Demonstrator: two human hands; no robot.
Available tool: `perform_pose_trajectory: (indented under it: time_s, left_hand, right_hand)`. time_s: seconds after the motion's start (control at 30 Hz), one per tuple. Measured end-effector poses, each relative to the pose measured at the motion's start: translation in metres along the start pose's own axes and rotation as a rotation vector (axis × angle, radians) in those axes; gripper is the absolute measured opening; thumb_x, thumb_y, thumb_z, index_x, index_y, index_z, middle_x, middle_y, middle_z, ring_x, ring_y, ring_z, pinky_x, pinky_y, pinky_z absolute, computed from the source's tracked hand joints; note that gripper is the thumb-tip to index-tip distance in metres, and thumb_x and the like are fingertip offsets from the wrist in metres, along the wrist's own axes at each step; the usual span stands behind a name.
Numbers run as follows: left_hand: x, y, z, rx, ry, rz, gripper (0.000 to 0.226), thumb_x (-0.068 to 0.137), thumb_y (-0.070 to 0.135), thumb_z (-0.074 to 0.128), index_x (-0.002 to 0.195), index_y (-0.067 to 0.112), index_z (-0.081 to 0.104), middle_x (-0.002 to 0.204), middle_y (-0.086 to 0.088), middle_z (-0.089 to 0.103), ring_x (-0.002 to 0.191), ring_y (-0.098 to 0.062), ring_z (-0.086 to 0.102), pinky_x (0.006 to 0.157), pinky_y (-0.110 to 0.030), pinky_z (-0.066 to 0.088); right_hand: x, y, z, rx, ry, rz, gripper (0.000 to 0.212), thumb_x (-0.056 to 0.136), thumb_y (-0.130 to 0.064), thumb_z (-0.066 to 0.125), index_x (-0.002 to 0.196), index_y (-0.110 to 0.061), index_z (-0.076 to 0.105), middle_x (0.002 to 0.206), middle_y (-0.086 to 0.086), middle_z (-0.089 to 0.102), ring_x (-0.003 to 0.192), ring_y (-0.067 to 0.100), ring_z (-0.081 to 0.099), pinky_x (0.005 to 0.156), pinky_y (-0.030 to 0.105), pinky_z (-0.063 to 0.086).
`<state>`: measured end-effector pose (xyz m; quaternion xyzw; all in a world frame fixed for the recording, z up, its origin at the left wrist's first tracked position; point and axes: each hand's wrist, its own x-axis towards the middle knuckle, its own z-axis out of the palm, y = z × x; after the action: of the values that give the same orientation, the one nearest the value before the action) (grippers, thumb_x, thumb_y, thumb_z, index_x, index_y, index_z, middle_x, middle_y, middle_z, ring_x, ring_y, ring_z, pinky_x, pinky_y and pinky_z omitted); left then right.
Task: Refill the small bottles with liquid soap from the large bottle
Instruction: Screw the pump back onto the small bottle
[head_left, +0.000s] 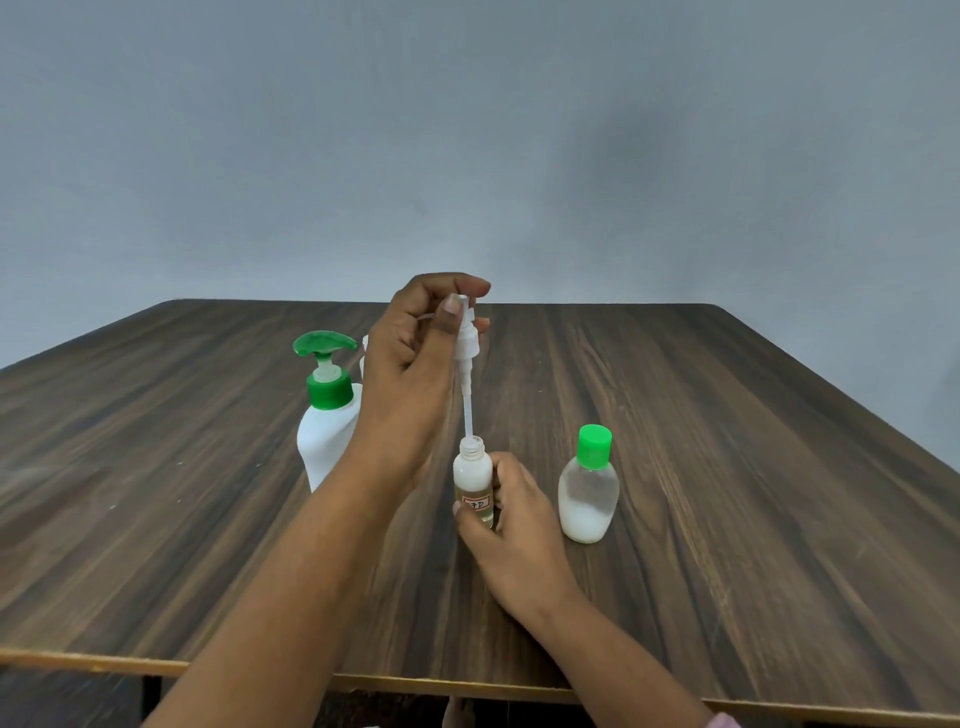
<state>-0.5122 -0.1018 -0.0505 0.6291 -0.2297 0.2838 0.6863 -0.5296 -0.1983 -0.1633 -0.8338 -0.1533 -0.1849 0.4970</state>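
Grey wall fills the upper half of the head view; below it a dark wood-grain bench (727, 467) carries everything. At centre frame the right hand (511, 525) has its fingers curled round the lower body of a small spray bottle (472, 475), holding it upright on the bench. Above it the left hand (410, 374) pinches the white spray pump (466, 343) between thumb and fingers. The pump's dip tube (468, 415) hangs down with its tip at the open neck, and whether it is going in or coming out cannot be told. The large bottle (324, 441), white with a green pump, stands left of centre, just beside the left forearm. A green-capped small bottle (588, 488), part full of white liquid, stands near the right hand. The likeliest slips are these: a wet tube could drip soap onto the bench if swung aside. The tube could snag the narrow neck and tip the light bottle if the right grip loosens. The left forearm could nudge the large bottle over when it drops. Soap could also overrun so narrow a mouth when filling.
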Motion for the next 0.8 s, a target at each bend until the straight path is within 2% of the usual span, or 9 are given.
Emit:
perform_pose_trajectory:
  time_s: [0.17,0.3,0.4,0.5,0.6,0.7,0.73,0.8]
  left_hand:
    - [-0.008,-0.015,0.002,-0.021,0.000,-0.124,0.021,0.099,0.011,0.043,0.096,0.019,0.062,0.096,0.016,0.065,0.091,-0.014,0.063,0.088,-0.031,0.052]
    - [-0.020,-0.031,0.002,0.018,-0.013,-0.164,0.009,0.093,0.018,0.055,0.095,0.021,0.064,0.087,0.013,0.065,0.086,-0.012,0.066,0.084,-0.033,0.054]
    - [-0.028,-0.043,-0.002,-0.004,0.000,-0.164,0.011,0.084,0.022,0.065,0.091,0.029,0.068,0.087,0.002,0.066,0.083,-0.015,0.064,0.078,-0.027,0.053]
    - [-0.038,-0.054,-0.005,-0.007,-0.021,-0.153,0.016,0.080,0.019,0.070,0.088,0.032,0.073,0.089,-0.001,0.068,0.083,-0.018,0.060,0.074,-0.023,0.049]
    - [-0.044,-0.060,-0.005,-0.058,0.003,-0.171,0.025,0.078,0.016,0.072,0.099,0.030,0.072,0.084,-0.005,0.065,0.085,-0.022,0.057,0.075,-0.019,0.049]
    - [-0.045,-0.059,-0.005,-0.163,0.033,-0.229,0.046,0.073,0.013,0.070,0.117,0.023,0.062,0.087,-0.029,0.057,0.089,-0.026,0.056,0.083,-0.019,0.050]
    - [-0.045,-0.059,-0.005,-0.209,0.035,-0.261,0.051,0.071,0.011,0.071,0.120,0.023,0.059,0.091,-0.032,0.058,0.091,-0.027,0.058,0.087,-0.023,0.051]
    - [-0.047,-0.061,-0.006,-0.275,0.037,-0.317,0.058,0.070,0.008,0.077,0.122,0.022,0.055,0.094,-0.021,0.063,0.097,-0.028,0.064,0.093,-0.032,0.051]
  right_hand:
    - [0.001,0.000,0.000,-0.002,-0.001,0.004,0.019,0.087,-0.016,0.061,0.103,-0.021,0.052,0.096,-0.006,0.055,0.085,0.008,0.053,0.073,0.024,0.046]
    - [-0.001,0.000,0.001,0.012,0.000,0.008,0.021,0.087,-0.016,0.062,0.105,-0.021,0.053,0.098,-0.006,0.055,0.086,0.008,0.054,0.074,0.024,0.048]
    - [-0.002,0.001,0.001,0.023,0.007,-0.001,0.020,0.086,-0.014,0.062,0.102,-0.021,0.053,0.096,-0.006,0.055,0.085,0.007,0.054,0.072,0.021,0.045]
    - [0.000,0.000,0.001,0.029,0.015,-0.002,0.018,0.084,-0.012,0.062,0.096,-0.020,0.051,0.093,-0.005,0.054,0.083,0.007,0.053,0.069,0.019,0.042]
    - [0.000,0.000,0.002,0.019,0.004,-0.001,0.017,0.084,-0.013,0.062,0.093,-0.021,0.049,0.091,-0.005,0.053,0.081,0.007,0.052,0.067,0.020,0.041]
    - [-0.001,0.002,0.001,0.015,0.019,-0.013,0.018,0.083,-0.012,0.061,0.090,-0.022,0.048,0.088,-0.005,0.053,0.078,0.006,0.051,0.065,0.018,0.038]
    - [-0.001,0.002,0.001,0.021,0.018,-0.011,0.018,0.083,-0.012,0.061,0.090,-0.022,0.048,0.088,-0.006,0.053,0.078,0.005,0.051,0.065,0.017,0.037]
    - [-0.001,0.004,0.001,0.036,0.015,-0.015,0.017,0.083,-0.013,0.061,0.094,-0.022,0.051,0.090,-0.006,0.054,0.080,0.005,0.052,0.066,0.018,0.040]
